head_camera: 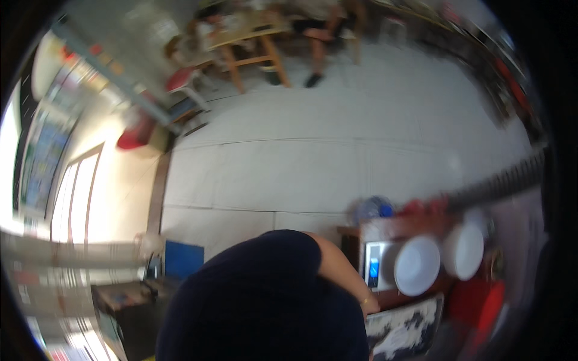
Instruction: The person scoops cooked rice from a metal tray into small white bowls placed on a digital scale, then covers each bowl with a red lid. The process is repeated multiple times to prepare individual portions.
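A dark-clothed shoulder and a bare arm fill the lower middle, apparently my own left side. A yellowish bracelet point(367, 301) circles the wrist. Only part of my left hand point(374, 307) shows, beside a dark-edged board point(404, 329) with a patchy white surface; its fingers are hidden. My right hand is out of view. On the reddish-brown table point(390, 298) past the wrist lies a flat white object point(386, 282) with a dark panel point(374, 266) partly lit blue. A white bowl point(417, 266) stands against it, and a second white bowl point(465, 252) is farther right.
A red object point(478, 307) sits right of the board. A clear bottle point(372, 210) is behind the table. Two people sit at a wooden table point(246, 31) across the tiled floor point(289, 171), near a red-topped stool point(179, 80). A dark cabinet point(135, 325) stands lower left.
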Demonstrator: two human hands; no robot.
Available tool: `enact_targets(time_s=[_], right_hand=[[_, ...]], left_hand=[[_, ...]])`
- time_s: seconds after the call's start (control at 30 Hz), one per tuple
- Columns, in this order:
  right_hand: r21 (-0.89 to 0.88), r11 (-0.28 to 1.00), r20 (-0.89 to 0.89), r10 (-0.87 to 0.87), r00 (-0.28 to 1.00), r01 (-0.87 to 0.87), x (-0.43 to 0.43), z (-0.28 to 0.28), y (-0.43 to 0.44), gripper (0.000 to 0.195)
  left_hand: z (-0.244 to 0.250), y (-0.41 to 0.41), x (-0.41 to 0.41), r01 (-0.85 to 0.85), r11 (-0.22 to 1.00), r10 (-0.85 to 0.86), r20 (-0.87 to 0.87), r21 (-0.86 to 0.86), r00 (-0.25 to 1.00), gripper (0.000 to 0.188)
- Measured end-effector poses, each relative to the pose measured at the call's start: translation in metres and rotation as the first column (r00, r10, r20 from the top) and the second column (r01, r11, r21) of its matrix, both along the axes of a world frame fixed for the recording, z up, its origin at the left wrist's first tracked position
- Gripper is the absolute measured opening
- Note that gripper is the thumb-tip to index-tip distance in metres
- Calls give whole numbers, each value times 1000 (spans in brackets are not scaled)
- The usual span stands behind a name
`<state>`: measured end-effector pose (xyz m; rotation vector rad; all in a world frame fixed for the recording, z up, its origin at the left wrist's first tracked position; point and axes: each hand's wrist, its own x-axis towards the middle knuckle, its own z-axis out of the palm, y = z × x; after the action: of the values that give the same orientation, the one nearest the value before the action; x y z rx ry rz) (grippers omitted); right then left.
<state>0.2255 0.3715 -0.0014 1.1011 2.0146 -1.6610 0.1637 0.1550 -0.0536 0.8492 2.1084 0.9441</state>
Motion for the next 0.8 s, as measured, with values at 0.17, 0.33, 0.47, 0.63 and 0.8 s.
enact_targets(time_s=[0.17,0.33,0.47,0.63,0.8], right_hand=[[-92,996,-214,-36,976,17,26,39,4,8],[175,984,-215,56,975,-18,53,83,26,56],[349,935,-88,92,992,-56,93,114,37,38],[351,934,52,54,997,-69,117,119,36,28],[372,922,42,94,995,-103,73,76,83,25]], left_hand=[[-44,0,-1,-125,950,110,68,287,992,22],[-32,-2,-6,-279,905,186,291,320,938,59],[-15,11,-5,-340,913,254,339,224,906,77],[-16,6,-1,-349,896,252,333,275,909,88],[-18,7,0,-281,932,204,311,229,928,90]])
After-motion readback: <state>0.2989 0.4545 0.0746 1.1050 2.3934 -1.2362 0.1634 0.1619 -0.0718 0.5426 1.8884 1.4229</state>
